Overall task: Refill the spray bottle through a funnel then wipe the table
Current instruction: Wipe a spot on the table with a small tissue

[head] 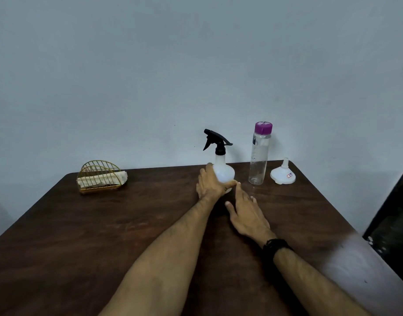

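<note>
A white spray bottle (223,169) with a black trigger head stands upright near the far edge of the dark wooden table (127,224). My left hand (210,183) grips its round body from the left, thumb across the front. My right hand (246,213) hovers just in front of the bottle with fingers straight, holding nothing. To the right of the spray bottle stands a clear water bottle (259,156) with a purple cap. A white funnel (283,173) rests upside down, spout up, further right.
A gold wire holder (100,176) with a folded white cloth inside sits at the far left of the table. A pale wall rises directly behind the table. A dark object (392,224) stands past the table's right edge.
</note>
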{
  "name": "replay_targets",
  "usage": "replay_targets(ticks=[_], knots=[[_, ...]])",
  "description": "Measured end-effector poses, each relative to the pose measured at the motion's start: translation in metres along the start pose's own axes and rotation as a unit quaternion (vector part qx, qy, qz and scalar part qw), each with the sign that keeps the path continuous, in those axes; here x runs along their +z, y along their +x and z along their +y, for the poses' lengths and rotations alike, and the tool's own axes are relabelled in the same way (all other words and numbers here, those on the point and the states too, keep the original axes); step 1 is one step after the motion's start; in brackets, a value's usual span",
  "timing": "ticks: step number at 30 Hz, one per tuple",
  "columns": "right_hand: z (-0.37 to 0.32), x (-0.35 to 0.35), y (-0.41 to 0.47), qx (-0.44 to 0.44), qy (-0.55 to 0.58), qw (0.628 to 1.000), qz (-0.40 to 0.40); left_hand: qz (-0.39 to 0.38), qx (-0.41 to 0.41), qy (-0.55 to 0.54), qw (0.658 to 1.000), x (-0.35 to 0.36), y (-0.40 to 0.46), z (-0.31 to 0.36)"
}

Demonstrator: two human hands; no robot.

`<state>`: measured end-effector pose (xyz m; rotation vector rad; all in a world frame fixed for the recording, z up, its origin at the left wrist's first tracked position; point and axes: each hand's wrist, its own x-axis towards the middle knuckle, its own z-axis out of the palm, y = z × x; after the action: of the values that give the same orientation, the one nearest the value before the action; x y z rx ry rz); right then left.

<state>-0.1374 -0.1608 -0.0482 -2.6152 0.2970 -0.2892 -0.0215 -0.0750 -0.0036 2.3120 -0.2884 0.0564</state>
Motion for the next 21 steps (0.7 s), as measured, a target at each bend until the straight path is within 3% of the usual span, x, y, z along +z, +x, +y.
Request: replay_targets(ticks=[5, 13, 21], knots=[[0.002, 0.004, 0.006, 0.029, -0.104, 0.993, -0.039, -0.031, 0.008, 0.0, 0.999, 0.006, 0.01, 0.003], [-0.001, -0.006, 0.005, 0.037, -0.109, 0.992, -0.054, -0.123, 0.001, 0.067, 0.99, -0.022, 0.007, -0.029], [-0.006, -0.013, 0.001, 0.031, -0.114, 0.991, -0.061, -0.042, 0.009, 0.182, 0.982, -0.141, -0.033, -0.143]])
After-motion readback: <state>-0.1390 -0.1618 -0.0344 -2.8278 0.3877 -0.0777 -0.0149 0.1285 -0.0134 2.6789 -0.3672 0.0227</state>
